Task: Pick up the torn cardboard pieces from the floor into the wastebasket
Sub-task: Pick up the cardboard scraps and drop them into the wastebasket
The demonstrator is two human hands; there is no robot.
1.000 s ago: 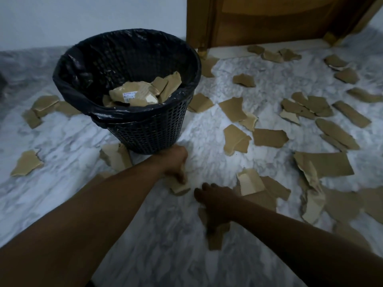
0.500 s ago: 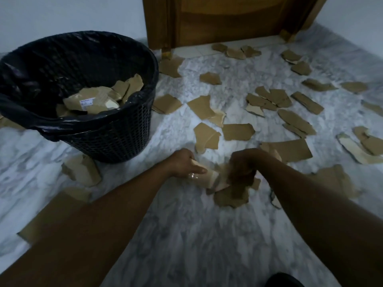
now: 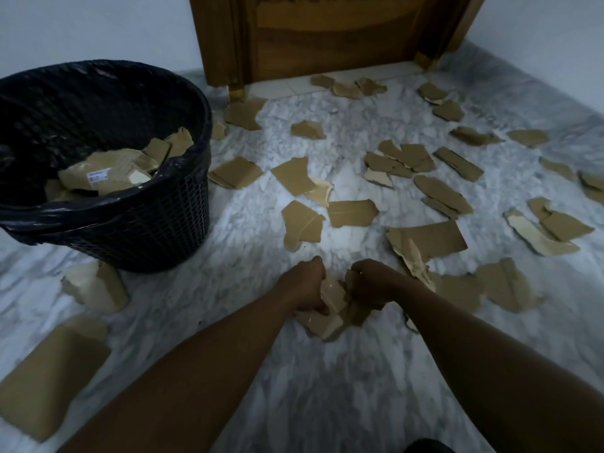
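A black mesh wastebasket (image 3: 157, 223) lined with a black bag stands at the left, with several torn cardboard pieces (image 3: 111, 171) inside. Many more brown pieces lie scattered over the marble floor, such as one (image 3: 300, 223) just beyond my hands. My left hand (image 3: 305, 286) and my right hand (image 3: 372, 282) are side by side low over the floor, both closed on a small bunch of cardboard pieces (image 3: 330, 308) held between them. The lower edges of that bunch touch or nearly touch the floor.
A wooden door (image 3: 327, 37) and its frame close off the far side. White walls stand at the left and right. A large cardboard piece (image 3: 49, 374) lies at the near left, another (image 3: 94, 286) beside the basket's base.
Both hands have come together with the pieces they gathered from the floor. The view has swung right, so the wastebasket sits further left.
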